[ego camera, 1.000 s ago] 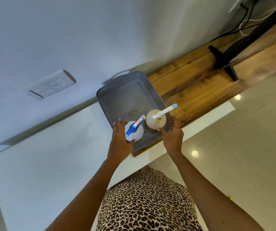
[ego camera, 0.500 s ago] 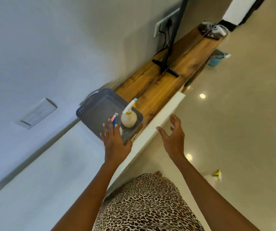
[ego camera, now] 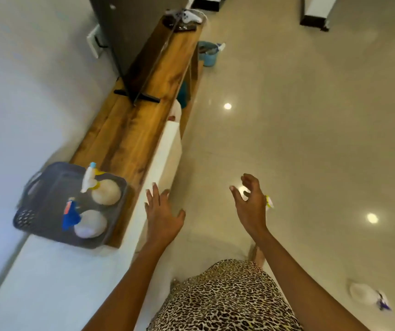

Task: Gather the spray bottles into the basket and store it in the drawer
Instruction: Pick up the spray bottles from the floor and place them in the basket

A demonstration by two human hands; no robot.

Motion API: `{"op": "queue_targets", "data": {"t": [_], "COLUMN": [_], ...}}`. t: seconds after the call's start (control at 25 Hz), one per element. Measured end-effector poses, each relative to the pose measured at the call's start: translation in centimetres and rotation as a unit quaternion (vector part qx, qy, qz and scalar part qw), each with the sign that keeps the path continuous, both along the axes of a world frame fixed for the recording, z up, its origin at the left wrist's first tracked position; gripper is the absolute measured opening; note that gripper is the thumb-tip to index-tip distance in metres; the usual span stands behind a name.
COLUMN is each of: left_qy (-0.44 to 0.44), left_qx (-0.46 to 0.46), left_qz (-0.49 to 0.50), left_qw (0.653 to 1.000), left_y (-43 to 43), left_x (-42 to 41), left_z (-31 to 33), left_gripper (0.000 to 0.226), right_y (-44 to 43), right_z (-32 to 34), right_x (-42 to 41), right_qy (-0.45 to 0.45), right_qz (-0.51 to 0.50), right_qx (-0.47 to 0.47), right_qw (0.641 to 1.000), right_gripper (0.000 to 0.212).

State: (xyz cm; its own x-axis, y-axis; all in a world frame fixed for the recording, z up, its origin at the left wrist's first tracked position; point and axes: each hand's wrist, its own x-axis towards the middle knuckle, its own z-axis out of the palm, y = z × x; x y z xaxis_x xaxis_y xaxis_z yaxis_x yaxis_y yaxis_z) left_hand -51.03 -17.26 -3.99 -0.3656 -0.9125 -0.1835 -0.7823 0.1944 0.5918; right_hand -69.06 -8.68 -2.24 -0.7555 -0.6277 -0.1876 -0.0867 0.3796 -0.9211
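Note:
A grey plastic basket (ego camera: 36, 187) sits on the counter at the left, half on the wooden top. Two spray bottles stand in it: a cream one with a white and yellow nozzle (ego camera: 105, 191) and a clear one with a blue trigger (ego camera: 90, 223). My left hand (ego camera: 162, 216) hovers open over the counter's front edge, to the right of the basket and apart from it. My right hand (ego camera: 250, 201) is open over the floor, fingers curled and holding nothing. A white spray bottle with a purple trigger (ego camera: 368, 295) lies on the floor at the lower right.
A long wooden top (ego camera: 129, 130) runs away along the wall with a TV on a black stand (ego camera: 136, 96). A game controller (ego camera: 189, 16) lies at its far end. A blue bucket (ego camera: 207, 53) stands on the tiled floor beyond. A small yellow object (ego camera: 269, 201) shows behind my right hand.
Both hands let go of the bottles, which now stand in the basket, and drew back to the right. The view swung right, toward the floor.

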Motion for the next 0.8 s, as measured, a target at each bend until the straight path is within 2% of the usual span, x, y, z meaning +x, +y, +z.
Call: {"op": "queue_targets", "data": {"t": [0.2,0.44,0.6,0.8], "left_qy": [-0.03,-0.11,-0.138,-0.161], "left_qx": [0.058,0.136,0.15,0.183], "left_qz": [-0.044,-0.086,-0.127,-0.166], "left_qw": [0.997,0.981,0.971,0.956], "left_y": [2.1,4.7,4.7,3.9], "left_x": [-11.9,-25.4,-32.1,-37.8], "left_z": [-2.9,-8.8,-11.8,-21.1], "left_gripper": [0.065,0.063,0.065,0.065], "right_y": [4.8,9.1,8.6,6.3], "right_z": [-3.7,-9.0,-13.1,-23.9], "right_x": [-10.8,-23.6,-29.6,-33.8], "right_qy": [-0.048,-0.102,-0.106,-0.164], "right_qz": [-0.058,-0.13,-0.123,-0.132], "right_qx": [0.061,0.138,0.169,0.24], "right_qw": [0.995,0.976,0.972,0.948], "right_gripper": [0.038,0.027,0.022,0.023]}}
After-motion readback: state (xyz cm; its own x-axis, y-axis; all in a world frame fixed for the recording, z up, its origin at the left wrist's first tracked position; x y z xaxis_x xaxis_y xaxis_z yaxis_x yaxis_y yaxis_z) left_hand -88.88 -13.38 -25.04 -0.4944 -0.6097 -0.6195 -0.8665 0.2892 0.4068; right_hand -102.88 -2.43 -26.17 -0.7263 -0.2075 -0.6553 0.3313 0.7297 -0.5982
